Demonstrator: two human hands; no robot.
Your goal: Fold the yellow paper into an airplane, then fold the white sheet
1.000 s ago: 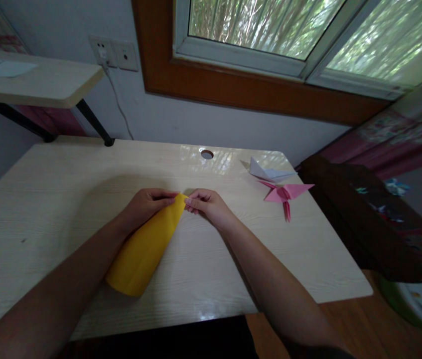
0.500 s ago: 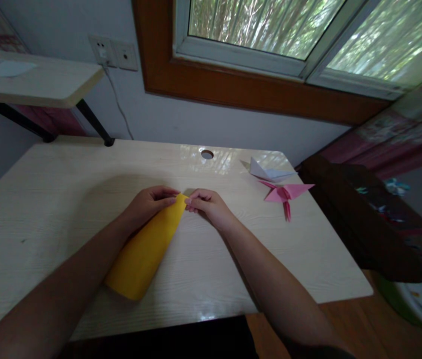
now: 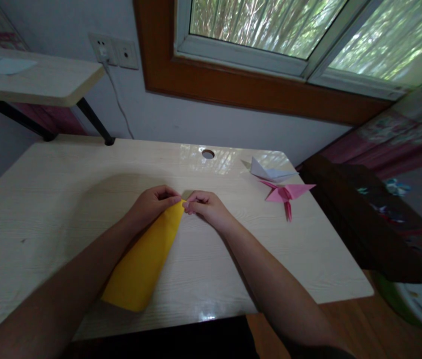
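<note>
A sheet of yellow paper [image 3: 145,264], bent over on itself into a long curved shape, slants across the desk between my forearms. My left hand [image 3: 157,203] pinches its far end between thumb and fingers. At the same end, my right hand [image 3: 205,207] has thumb and forefinger closed on the paper's corner, close to the left fingertips. The paper's lower end bulges open toward me. My left forearm covers part of its left side.
A pink folded paper figure [image 3: 285,193] and a white folded paper figure [image 3: 268,172] lie at the desk's far right. The wooden desk [image 3: 46,209] has a cable hole [image 3: 208,154] near the back. A raised shelf [image 3: 35,82] stands at the far left.
The yellow paper has shifted slightly toward me and to the left. My left fingertips have slid further over its far tip, closer to my right fingers.
</note>
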